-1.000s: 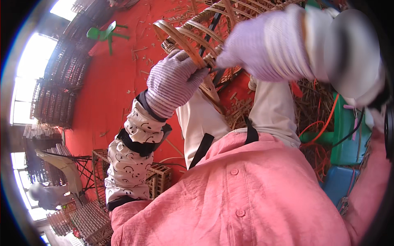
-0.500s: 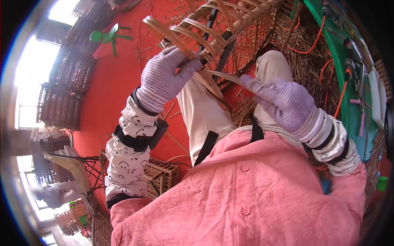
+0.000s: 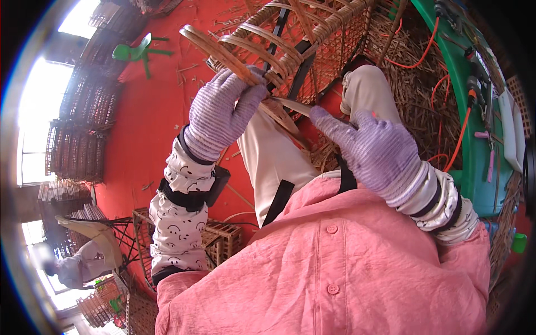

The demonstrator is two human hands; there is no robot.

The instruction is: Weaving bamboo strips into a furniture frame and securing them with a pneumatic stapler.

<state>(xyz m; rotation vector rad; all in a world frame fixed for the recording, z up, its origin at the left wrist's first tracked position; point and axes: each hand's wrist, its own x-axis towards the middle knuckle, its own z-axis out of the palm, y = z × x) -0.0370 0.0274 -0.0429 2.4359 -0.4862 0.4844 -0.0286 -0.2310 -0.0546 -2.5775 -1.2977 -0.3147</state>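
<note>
Both of my hands wear purple-and-white striped gloves. My left hand (image 3: 220, 111) is closed round the near end of a woven rattan frame (image 3: 335, 25), beside its looped canes (image 3: 223, 56). In my right hand (image 3: 379, 151) is a knife with a narrow, slightly curved blade (image 3: 295, 106); the glove hides its handle. The index finger lies along the knife, and the blade tip points left, close to the frame's end just below my left fingers. A flat wooden piece (image 3: 282, 118) slants beneath the blade, above my lap.
At right, a green table (image 3: 474, 159) bears tools with orange cords (image 3: 464, 134). Cane scraps (image 3: 416, 92) cover the floor beyond my knee. A green stool (image 3: 137, 51) lies on the red floor (image 3: 142, 111). Rattan stacks (image 3: 78, 145) line the left; another person (image 3: 81, 265) is at lower left.
The frame and my left hand appear slightly farther left and lower. My right hand has moved left, bringing the knife blade closer to the left fingers.
</note>
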